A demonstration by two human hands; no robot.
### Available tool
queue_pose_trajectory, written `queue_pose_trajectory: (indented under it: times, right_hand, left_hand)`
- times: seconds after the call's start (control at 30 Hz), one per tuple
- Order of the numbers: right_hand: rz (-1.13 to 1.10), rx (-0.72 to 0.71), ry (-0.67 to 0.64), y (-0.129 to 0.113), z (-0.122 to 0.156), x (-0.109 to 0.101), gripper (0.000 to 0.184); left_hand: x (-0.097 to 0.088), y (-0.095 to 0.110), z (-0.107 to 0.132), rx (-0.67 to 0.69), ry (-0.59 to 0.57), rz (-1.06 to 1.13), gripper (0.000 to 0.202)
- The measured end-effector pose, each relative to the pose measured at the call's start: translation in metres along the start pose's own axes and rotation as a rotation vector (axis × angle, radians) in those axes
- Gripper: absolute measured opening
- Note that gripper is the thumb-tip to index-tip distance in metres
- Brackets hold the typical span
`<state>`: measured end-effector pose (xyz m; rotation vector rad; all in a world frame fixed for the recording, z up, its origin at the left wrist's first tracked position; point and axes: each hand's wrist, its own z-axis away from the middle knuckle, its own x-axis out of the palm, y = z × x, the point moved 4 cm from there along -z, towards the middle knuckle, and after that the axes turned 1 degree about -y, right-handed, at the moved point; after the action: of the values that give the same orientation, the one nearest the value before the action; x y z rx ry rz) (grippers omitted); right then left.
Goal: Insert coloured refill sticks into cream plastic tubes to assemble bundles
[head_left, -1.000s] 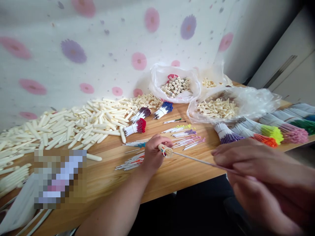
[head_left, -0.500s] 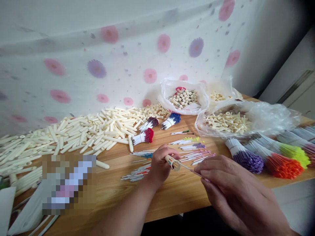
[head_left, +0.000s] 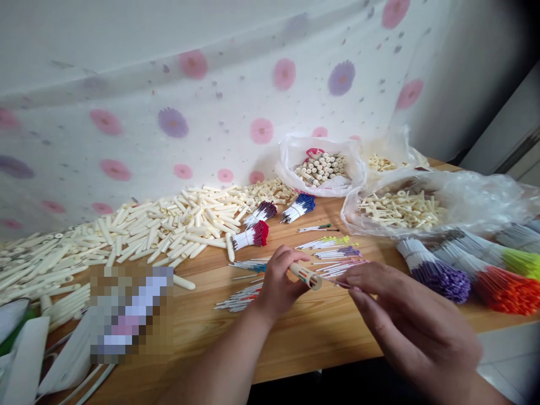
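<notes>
Clamped in the left hand, above the wooden table near its front edge: a cream hollow plastic pen barrel, open mouth facing right. Pinched in the right hand, touching that mouth: a thin pink-tipped plastic refill tube. Probably light, smooth and bendy, so best gripped close to the tip. Far left, a heap of matte cream barrels; right, purple-ended refill bundle.

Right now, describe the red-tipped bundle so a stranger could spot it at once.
On the wooden table, find the pile of cream tubes by the floral cloth. At its near right edge, beyond the left hand, lies a short bundle of white refills. Its tips are red, unlike the purple bundle and blue bundle behind it.
</notes>
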<state>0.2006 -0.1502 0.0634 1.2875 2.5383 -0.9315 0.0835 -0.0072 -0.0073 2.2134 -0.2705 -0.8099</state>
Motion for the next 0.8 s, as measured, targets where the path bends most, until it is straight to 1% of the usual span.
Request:
queue_pose_trajectory:
  times: [0.13,0.2,0.3,0.47,0.63,0.7,0.8]
  right_hand:
    - [0.003,0.003,-0.012,0.015,0.004,0.002,0.027]
    - [0.03,-0.016,-0.039,0.021,0.007,0.006,0.027]
    - [0.101,-0.045,-0.045,0.029,0.011,0.013,0.028]
    - [0.152,-0.01,0.044,0.035,0.014,0.016,0.017]
    - [0.11,0.049,0.017,0.036,0.012,0.019,0.014]
    - [0.072,0.1,0.027,0.039,0.014,0.021,0.013]
    - [-0.028,0.223,0.045,0.047,0.021,0.025,0.012]
  left_hand:
    - [0.0,0.005,-0.001,0.042,-0.107,-0.023,0.061]
    - [0.001,0.006,-0.001,0.045,-0.148,-0.052,0.062]
    - [0.002,0.004,0.0,0.039,-0.159,-0.102,0.054]
    - [0.003,0.004,0.001,0.085,-0.107,-0.14,0.048]
    - [0.004,0.009,0.002,0.117,-0.038,-0.146,0.039]
    - [0.004,0.009,0.002,0.124,-0.002,-0.163,0.035]
    - [0.003,0.01,0.003,0.141,0.053,-0.234,0.034]
